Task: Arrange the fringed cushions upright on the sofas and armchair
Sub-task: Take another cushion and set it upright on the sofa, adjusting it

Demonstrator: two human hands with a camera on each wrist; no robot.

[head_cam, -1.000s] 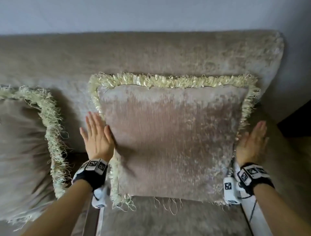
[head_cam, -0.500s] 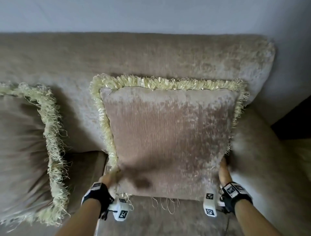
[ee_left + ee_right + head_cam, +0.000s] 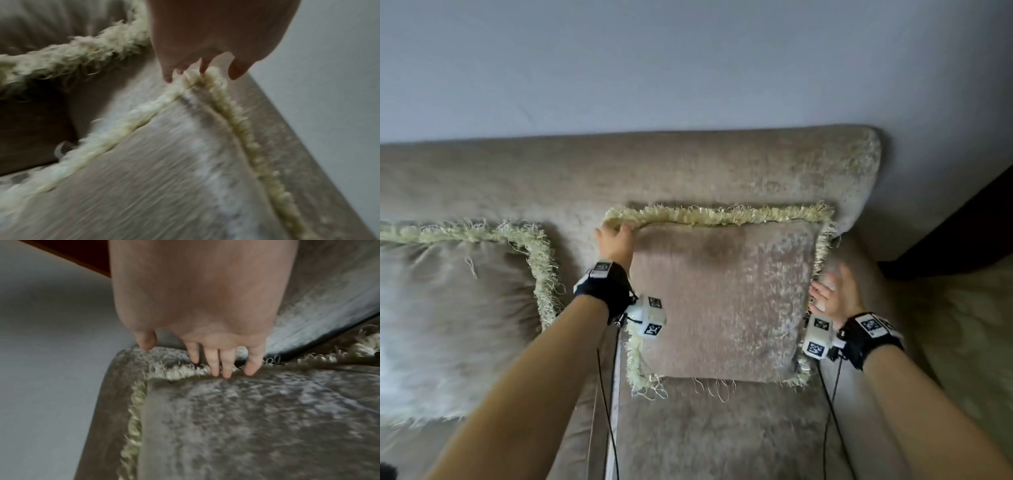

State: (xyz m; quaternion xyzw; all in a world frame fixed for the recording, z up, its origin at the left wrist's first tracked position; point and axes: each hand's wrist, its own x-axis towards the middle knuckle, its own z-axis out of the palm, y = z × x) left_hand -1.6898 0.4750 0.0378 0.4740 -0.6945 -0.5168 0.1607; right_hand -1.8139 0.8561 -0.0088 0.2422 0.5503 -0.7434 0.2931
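Upright, the fringed cushion (image 3: 726, 301) leans on the sofa (image 3: 688, 171), left fingers (image 3: 167, 76) pinching its corner, right fingers (image 3: 214, 363) spread.

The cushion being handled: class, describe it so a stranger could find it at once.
Start at the beige sofa against the pale wall. Two fringed cushions stand against its backrest. The cushion being handled is at the armrest end, with the left hand on its top corner; the other cushion is untouched.

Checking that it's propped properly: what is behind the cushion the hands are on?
The sofa backrest rises behind the cushion, with the wall above. The cushion hides the backrest's lower part, so contact there cannot be seen.
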